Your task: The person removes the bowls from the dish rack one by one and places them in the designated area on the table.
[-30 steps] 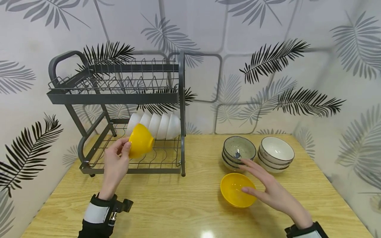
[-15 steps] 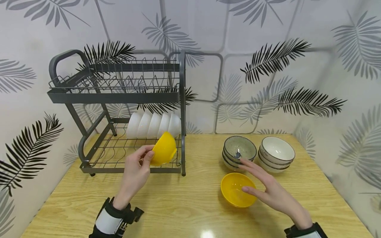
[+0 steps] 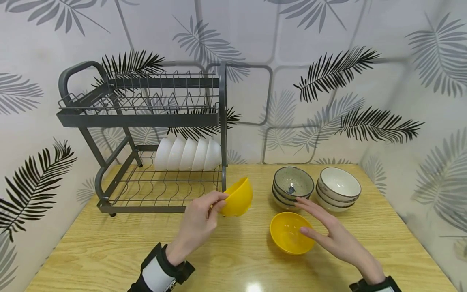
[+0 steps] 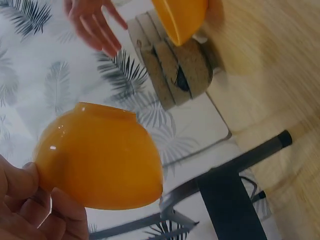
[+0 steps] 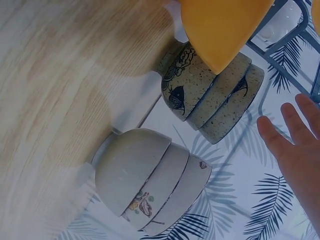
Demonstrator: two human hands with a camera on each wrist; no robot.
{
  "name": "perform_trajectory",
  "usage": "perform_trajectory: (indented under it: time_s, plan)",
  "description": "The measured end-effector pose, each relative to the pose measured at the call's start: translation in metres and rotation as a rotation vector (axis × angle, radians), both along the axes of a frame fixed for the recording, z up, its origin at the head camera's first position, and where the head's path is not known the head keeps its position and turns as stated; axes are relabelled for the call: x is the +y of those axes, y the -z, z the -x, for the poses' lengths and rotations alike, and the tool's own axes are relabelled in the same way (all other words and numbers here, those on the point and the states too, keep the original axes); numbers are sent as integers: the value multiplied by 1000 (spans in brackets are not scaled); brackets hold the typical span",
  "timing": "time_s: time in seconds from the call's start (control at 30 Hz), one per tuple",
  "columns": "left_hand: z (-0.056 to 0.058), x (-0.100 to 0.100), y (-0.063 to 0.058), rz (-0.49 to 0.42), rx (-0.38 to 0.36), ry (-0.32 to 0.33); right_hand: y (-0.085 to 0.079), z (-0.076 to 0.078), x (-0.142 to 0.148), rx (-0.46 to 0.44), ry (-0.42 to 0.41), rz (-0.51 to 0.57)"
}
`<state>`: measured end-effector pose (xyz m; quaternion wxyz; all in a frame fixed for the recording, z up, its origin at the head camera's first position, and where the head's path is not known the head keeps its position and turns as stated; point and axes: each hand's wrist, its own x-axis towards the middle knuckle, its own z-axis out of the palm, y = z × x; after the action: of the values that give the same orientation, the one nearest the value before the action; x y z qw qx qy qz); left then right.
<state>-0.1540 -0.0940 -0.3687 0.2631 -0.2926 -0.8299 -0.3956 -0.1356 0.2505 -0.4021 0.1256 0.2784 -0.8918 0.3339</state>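
Observation:
Pinched at its rim between thumb and fingers, a yellow bowl is held up in my left hand, just right of the rack's front corner. The bowl is tilted, with its base toward the lower right; in the left wrist view its smooth outer wall shows. A second yellow bowl stands upright on the table. My right hand hovers over that bowl's right side, fingers spread and extended, holding nothing. Its thumb overlaps the bowl's inside in the head view.
A two-tier dark dish rack stands at the left, with several white bowls on edge in its lower tier. Behind the standing yellow bowl are stacks of speckled grey-green bowls and cream bowls. A leaf-patterned wall backs the wooden table.
My left hand has carried the yellow bowl rightward and somewhat down, from in front of the rack's lower tier to beyond its right post. The right hand has stayed nearly in place.

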Motion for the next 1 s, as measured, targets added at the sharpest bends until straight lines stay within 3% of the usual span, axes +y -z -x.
perform_trajectory:
  time_s: [0.3, 0.63, 1.0]
  plan:
    - [-3, 32, 8, 136, 125, 67, 2, -2, 3, -1, 22, -2]
    - [-7, 61, 11, 292, 211, 141, 6, -4, 7, -17, 31, 39]
    - [-9, 92, 16, 550, 330, 112, 7, -3, 10, -50, 76, 50]
